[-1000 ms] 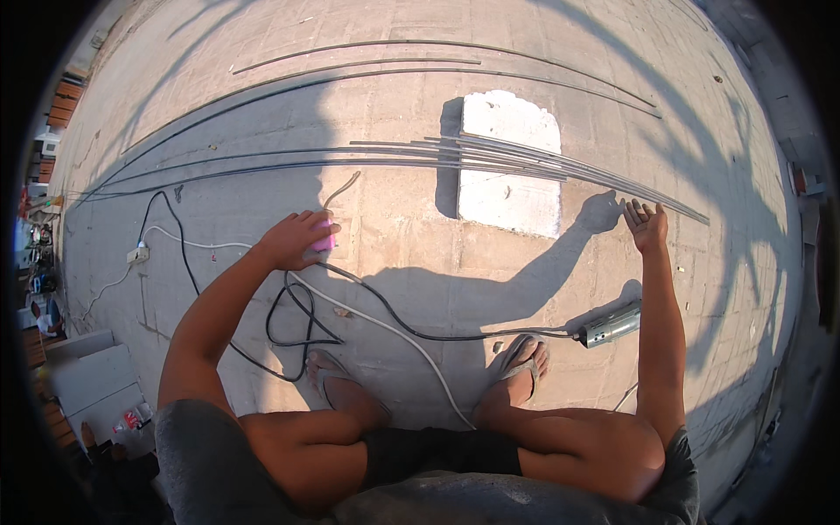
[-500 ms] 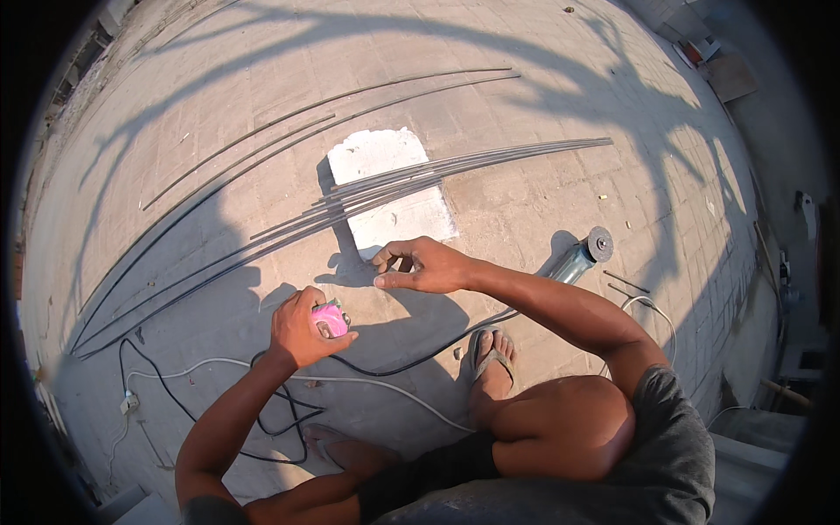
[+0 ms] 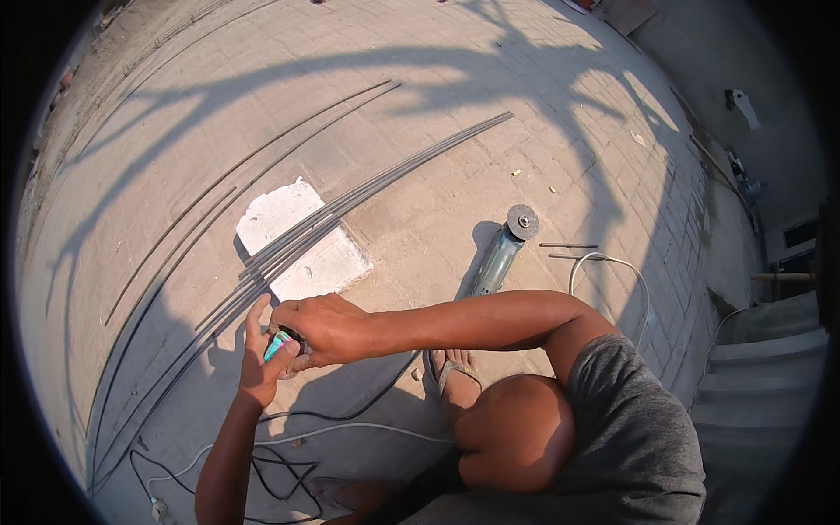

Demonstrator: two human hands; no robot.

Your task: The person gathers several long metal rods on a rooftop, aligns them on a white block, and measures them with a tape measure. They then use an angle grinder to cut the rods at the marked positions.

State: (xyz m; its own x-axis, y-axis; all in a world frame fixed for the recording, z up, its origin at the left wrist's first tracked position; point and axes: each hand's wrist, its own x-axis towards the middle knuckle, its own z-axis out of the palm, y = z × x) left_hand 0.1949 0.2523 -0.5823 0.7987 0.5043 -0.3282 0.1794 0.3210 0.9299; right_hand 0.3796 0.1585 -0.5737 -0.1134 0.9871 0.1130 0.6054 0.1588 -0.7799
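My left hand (image 3: 256,378) grips a small pink and teal tape measure (image 3: 277,345), thumb laid across it and index finger raised. From the right, my right hand (image 3: 331,329) reaches over with bent fingers closed at the tape measure's far side, covering part of it. Just beyond both hands, a bundle of thin steel rods (image 3: 385,184) lies across a flat white block (image 3: 332,269). An angle grinder (image 3: 499,261) with a grey disc rests on the paving, past my right forearm.
Farther left lie several separate long rods (image 3: 289,133). Two short rod pieces (image 3: 569,246) are right of the grinder, near a looped white cable (image 3: 637,276). Black cable (image 3: 302,477) tangles by my feet. A wall (image 3: 752,179) borders the right side.
My right hand has come left and down onto the tape measure, from apart before. The tape measure has turned, showing teal instead of pink. The whole view has swung to the right.
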